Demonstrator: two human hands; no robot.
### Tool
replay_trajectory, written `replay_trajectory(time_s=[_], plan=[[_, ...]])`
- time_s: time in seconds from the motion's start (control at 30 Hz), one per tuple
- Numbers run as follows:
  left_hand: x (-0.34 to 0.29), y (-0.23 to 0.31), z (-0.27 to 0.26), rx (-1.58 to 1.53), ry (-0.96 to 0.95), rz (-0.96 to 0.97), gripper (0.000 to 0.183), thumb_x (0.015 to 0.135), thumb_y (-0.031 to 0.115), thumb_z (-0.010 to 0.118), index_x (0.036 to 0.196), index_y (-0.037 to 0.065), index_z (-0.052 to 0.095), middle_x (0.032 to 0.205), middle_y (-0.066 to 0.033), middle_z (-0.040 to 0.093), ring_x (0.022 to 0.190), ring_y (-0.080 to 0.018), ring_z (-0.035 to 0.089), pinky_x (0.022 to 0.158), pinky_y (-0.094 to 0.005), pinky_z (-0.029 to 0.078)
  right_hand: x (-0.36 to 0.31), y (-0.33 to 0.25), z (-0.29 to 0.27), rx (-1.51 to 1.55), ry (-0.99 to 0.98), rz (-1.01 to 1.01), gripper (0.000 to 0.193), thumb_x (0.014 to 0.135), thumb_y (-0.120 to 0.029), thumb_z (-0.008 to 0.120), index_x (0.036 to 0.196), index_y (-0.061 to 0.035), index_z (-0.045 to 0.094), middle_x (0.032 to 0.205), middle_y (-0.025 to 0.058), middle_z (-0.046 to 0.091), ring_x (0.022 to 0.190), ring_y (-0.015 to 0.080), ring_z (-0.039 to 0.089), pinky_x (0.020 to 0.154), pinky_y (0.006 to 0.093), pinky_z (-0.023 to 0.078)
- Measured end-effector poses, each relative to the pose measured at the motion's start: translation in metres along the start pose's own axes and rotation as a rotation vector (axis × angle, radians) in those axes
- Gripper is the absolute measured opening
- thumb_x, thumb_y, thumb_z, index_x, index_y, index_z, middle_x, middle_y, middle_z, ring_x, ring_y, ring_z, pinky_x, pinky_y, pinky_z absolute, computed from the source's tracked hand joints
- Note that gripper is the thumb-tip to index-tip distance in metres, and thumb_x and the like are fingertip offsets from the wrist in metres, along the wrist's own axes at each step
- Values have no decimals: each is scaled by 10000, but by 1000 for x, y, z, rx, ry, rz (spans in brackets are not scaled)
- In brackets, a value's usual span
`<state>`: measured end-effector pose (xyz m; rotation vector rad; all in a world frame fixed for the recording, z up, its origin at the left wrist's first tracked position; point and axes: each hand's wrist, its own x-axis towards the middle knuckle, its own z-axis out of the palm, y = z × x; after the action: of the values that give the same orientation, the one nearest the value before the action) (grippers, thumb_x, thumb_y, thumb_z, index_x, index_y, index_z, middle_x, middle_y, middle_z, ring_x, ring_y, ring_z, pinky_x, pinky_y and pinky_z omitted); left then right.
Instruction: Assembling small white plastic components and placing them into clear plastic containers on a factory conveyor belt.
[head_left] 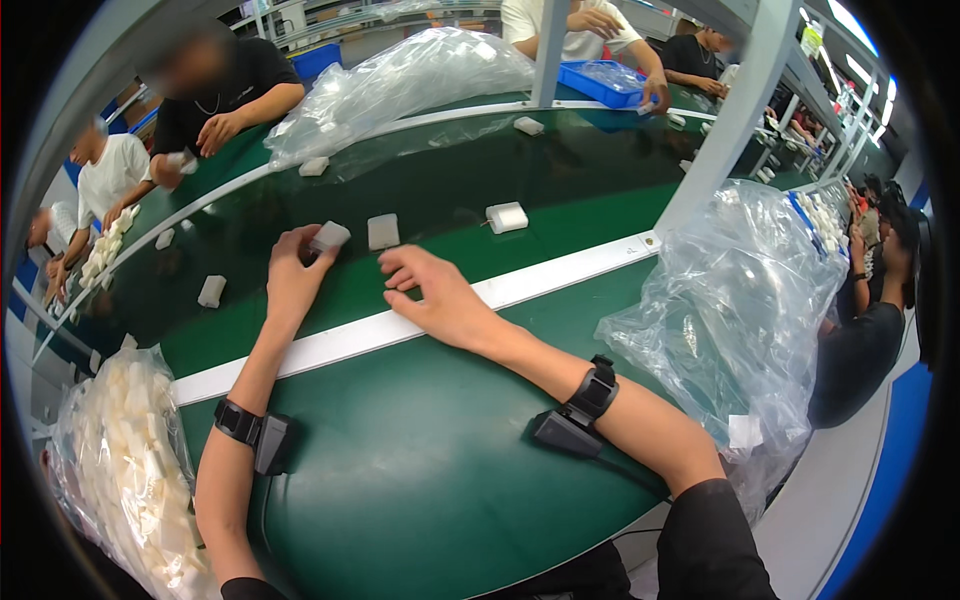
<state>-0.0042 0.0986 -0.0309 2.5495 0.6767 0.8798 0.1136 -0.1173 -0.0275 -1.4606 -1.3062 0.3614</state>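
Note:
My left hand (294,270) reaches over the dark green conveyor belt (440,195) and pinches a small white plastic block (331,236) between thumb and fingers. Just right of it lies another white block (382,232) on the belt. My right hand (432,292) hovers close to that second block, fingers loosely curved and apart, holding nothing. Farther right sits a white block with small prongs at one end (507,218). To the left, a white block (212,291) stands tilted on the belt. Both wrists wear black straps with dark boxes.
A white rail (340,345) separates the belt from the green tabletop (420,450). A clear bag of white blocks (125,450) stands left; a crumpled clear bag (730,300) lies right beside a grey post (725,130). Co-workers, a large plastic bag (410,85) and a blue tray (605,85) line the far side.

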Motion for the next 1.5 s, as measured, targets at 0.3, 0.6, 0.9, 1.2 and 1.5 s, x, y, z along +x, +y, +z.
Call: replay_trajectory(time_s=[0.3,0.6,0.9,1.2,1.5], plan=[[-4,21,12,-745,-179,13,372,979,163,596,1329,46,547,945,2,499,676,-48,477,574,-204,400,-47,-19,-7,-540,-55,-129,307,836,-124,648,1105,11,592,1133,155,606,1089,347,539,984,473,422],[-19,50,0,-776,-263,43,255,996,129,530,1241,59,544,872,36,422,607,-5,375,493,-169,284,-177,-118,-125,-493,168,217,232,913,-200,632,1047,-13,603,1028,160,602,998,335,589,876,417,481],[-38,66,-2,-936,-409,8,256,987,190,568,1195,42,553,841,30,452,547,-7,412,480,-167,325,-259,-62,-261,-1667,463,279,198,888,-101,575,1034,32,573,1014,237,637,925,406,647,894,444,477],[-38,70,-3,-931,-440,-43,258,980,203,591,1178,41,557,815,31,457,570,-6,432,496,-169,333,-258,-42,-303,-1646,270,591,249,833,-126,627,1009,44,580,855,217,672,804,410,673,677,513,528],[-38,62,-3,-899,-461,-13,250,976,178,591,1180,41,551,840,29,466,578,-6,435,497,-169,336,-213,-121,-189,-1378,365,136,316,825,-19,601,1131,30,536,1001,198,617,773,344,671,639,450,534]])
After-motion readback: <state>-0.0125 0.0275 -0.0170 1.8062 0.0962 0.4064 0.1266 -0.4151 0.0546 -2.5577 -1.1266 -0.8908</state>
